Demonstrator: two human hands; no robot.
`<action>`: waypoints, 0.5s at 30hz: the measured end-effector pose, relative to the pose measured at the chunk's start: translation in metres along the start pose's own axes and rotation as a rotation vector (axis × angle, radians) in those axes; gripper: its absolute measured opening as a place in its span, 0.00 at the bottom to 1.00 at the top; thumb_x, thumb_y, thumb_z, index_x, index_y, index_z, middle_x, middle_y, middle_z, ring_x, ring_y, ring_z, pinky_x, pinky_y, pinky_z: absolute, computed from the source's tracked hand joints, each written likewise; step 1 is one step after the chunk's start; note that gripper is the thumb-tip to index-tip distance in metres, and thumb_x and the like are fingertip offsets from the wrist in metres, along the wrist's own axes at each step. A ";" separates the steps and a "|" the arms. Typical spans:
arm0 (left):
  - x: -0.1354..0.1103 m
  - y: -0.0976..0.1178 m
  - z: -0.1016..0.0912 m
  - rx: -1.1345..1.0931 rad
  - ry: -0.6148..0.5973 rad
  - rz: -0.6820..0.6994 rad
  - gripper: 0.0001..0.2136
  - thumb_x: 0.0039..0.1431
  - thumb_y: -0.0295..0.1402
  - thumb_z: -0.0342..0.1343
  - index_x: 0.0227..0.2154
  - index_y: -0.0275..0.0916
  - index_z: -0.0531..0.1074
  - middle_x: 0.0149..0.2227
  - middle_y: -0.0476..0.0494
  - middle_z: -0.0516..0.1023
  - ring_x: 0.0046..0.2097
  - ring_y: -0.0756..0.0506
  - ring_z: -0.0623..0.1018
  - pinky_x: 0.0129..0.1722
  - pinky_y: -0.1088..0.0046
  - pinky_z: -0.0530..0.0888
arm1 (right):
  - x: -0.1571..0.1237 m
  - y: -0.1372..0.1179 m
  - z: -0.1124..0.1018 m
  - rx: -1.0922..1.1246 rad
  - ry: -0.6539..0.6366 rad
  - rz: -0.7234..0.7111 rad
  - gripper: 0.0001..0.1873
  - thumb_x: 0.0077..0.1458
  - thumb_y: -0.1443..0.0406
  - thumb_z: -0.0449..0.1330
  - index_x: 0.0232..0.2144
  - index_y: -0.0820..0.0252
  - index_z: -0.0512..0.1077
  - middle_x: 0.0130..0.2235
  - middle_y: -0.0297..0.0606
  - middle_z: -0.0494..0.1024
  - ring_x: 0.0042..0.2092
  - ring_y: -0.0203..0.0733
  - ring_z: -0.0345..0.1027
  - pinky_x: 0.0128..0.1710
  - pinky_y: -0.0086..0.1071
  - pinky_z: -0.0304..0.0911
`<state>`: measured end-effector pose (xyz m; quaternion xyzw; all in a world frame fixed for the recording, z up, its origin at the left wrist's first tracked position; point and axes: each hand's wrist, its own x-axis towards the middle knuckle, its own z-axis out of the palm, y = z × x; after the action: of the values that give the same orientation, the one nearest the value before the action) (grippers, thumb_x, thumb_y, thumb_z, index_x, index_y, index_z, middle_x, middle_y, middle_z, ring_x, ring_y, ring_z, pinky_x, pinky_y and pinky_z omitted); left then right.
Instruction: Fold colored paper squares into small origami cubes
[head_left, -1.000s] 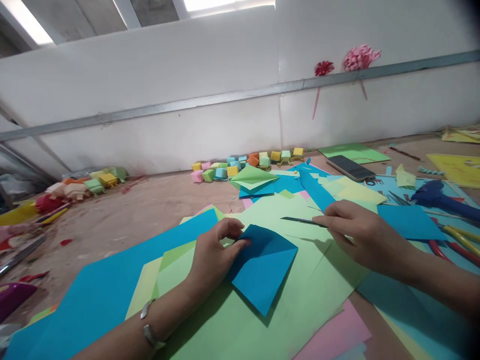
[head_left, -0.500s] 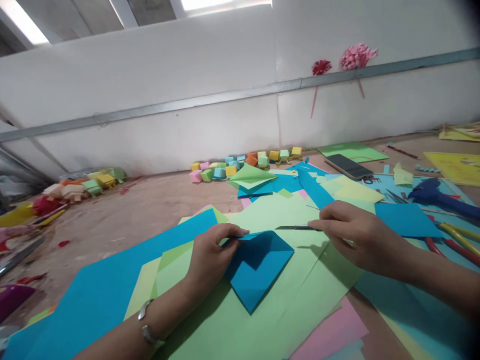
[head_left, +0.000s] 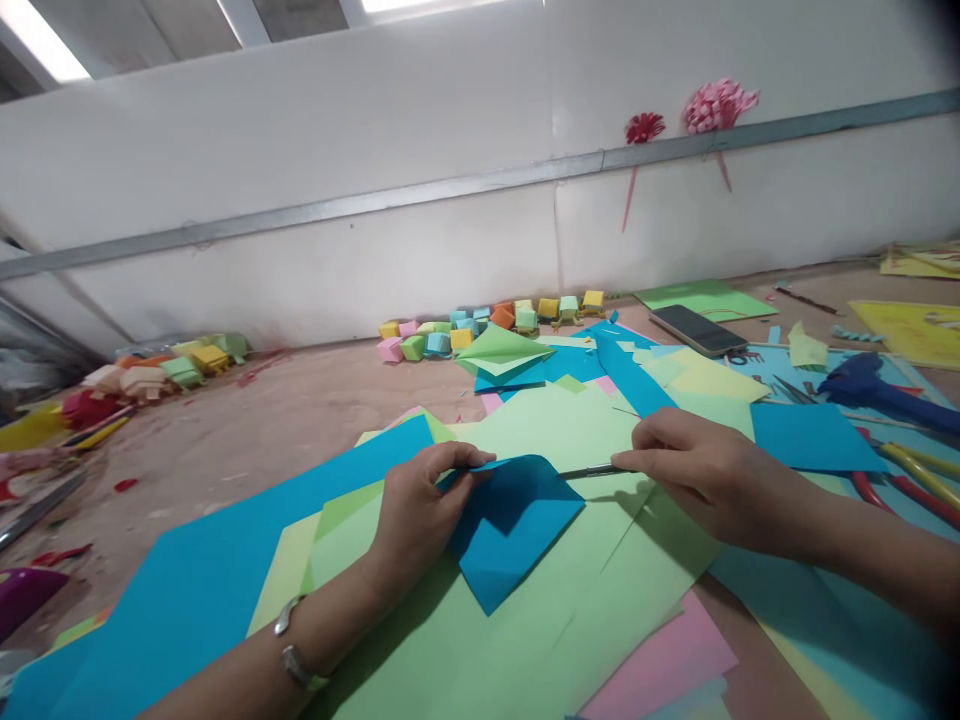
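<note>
Between thumb and fingers, my left hand [head_left: 431, 490] pinches the upper left edge of a folded blue sheet of paper [head_left: 517, 525]. The sheet is tilted up, and its lower corner points toward me over a large pale green sheet [head_left: 420, 650]. My right hand [head_left: 697, 470] is closed on a slim craft knife [head_left: 600, 470] held nearly level. Its blade reaches the right side of the blue paper, and the tip is hidden behind or within the fold. A silver bangle [head_left: 289, 615] is on my left wrist.
Blue paper [head_left: 217, 540] and pink paper [head_left: 660, 665] lie around the green sheet. Small folded paper blocks [head_left: 461, 340] line the wall. At right are a phone [head_left: 697, 330], a dark blue tool [head_left: 885, 385] and yellow-handled pliers [head_left: 922, 470].
My right hand has moved slightly left, bringing the knife's blade from beside the blue paper to its fold. My left hand still pinches the paper, which has shifted slightly left.
</note>
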<state>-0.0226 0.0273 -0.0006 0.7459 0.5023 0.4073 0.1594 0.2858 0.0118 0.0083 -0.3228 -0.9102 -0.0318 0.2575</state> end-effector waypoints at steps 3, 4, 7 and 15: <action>0.000 -0.003 0.000 0.007 -0.011 0.011 0.07 0.54 0.32 0.55 0.29 0.39 0.78 0.32 0.46 0.84 0.34 0.43 0.82 0.37 0.66 0.79 | -0.001 0.003 0.000 0.033 -0.087 0.030 0.20 0.62 0.75 0.47 0.44 0.67 0.78 0.36 0.49 0.74 0.37 0.45 0.69 0.31 0.34 0.65; 0.000 -0.004 0.000 0.021 -0.025 0.020 0.07 0.55 0.32 0.55 0.29 0.39 0.77 0.32 0.46 0.83 0.34 0.43 0.82 0.37 0.66 0.79 | -0.001 0.004 0.000 0.054 -0.125 0.046 0.20 0.62 0.75 0.46 0.44 0.66 0.78 0.36 0.49 0.75 0.37 0.45 0.69 0.31 0.33 0.65; -0.001 -0.005 0.001 0.154 0.015 0.097 0.07 0.58 0.35 0.56 0.37 0.40 0.76 0.37 0.43 0.83 0.39 0.40 0.81 0.38 0.62 0.79 | 0.000 0.005 0.000 0.111 -0.268 0.097 0.20 0.61 0.75 0.48 0.44 0.61 0.78 0.39 0.47 0.76 0.38 0.44 0.70 0.31 0.32 0.63; -0.012 0.007 0.007 0.300 -0.213 0.767 0.09 0.66 0.34 0.53 0.46 0.40 0.71 0.52 0.39 0.76 0.56 0.41 0.73 0.55 0.62 0.72 | 0.000 0.008 0.008 0.106 -0.353 0.124 0.20 0.62 0.73 0.50 0.46 0.54 0.78 0.39 0.43 0.76 0.38 0.43 0.69 0.32 0.31 0.58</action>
<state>-0.0152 0.0147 -0.0060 0.9316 0.2228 0.2802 -0.0630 0.2872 0.0203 0.0003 -0.3649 -0.9200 0.0893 0.1120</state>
